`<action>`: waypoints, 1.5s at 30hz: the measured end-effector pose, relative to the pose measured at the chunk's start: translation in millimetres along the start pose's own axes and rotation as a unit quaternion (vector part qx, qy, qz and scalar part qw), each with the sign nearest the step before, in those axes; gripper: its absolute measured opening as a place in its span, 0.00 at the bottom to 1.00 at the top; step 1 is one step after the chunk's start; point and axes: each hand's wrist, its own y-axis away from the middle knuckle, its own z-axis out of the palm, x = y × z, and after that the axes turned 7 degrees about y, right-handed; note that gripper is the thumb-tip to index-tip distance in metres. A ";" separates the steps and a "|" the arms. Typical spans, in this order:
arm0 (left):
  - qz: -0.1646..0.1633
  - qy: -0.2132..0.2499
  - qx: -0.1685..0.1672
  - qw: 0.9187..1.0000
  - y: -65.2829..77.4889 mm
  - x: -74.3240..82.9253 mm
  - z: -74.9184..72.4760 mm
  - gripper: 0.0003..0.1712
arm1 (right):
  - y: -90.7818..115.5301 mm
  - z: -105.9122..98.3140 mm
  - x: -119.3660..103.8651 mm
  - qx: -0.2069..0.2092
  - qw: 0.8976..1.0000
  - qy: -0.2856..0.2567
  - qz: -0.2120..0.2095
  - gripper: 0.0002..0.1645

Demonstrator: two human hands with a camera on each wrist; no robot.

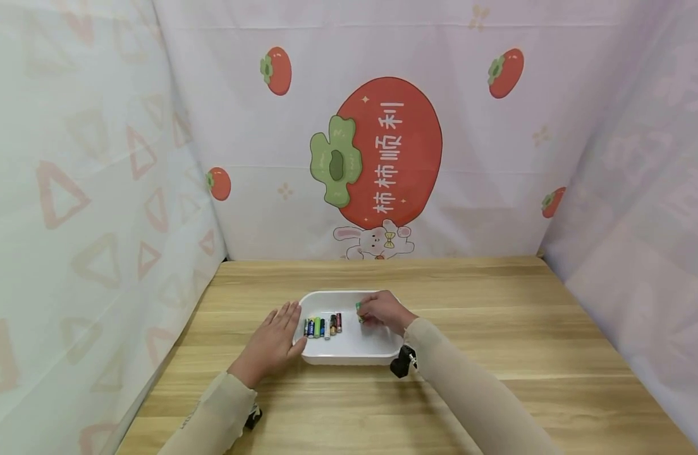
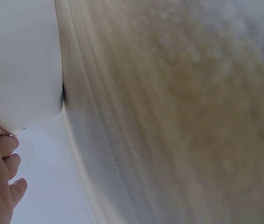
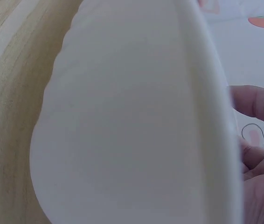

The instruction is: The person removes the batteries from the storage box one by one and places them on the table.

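A green battery [image 1: 358, 307] stands out over the right half of a white tray [image 1: 349, 360], pinched between the thumb and fingers of the right hand [image 1: 385, 309]. Left of it, inside the tray, a row of batteries [image 1: 317, 327] lies side by side, their long axes running near to far; blue, light green, white and dark red casings show. The left hand [image 1: 274, 340] rests on the tray's left rim, its fingers straight and pointing to the far side. The tray sits on a wood-grain worktop [image 1: 497, 341]. Both forearms wear beige sleeves [image 1: 468, 385], and a black device [image 1: 403, 362] hangs under the right wrist. Beyond the worktop's far edge rises a pale backdrop [image 1: 474, 221] printed with red fruit and a rabbit.
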 end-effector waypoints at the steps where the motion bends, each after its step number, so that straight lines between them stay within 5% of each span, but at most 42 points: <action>1: -0.001 0.002 -0.001 1.000 0.0 0.5 -0.7 0.44 | 0.3 -1.6 -0.2 -0.002 1.000 -0.001 0.000 0.19; 22: -0.012 0.007 -0.002 1.000 4.7 -12.1 -4.1 0.43 | 12.5 -51.1 -13.9 0.021 1.000 0.012 -0.003 0.18; 45: -0.026 0.020 0.002 0.999 5.6 -12.6 -6.1 0.43 | 21.7 -92.3 42.1 0.064 0.997 0.018 0.029 0.15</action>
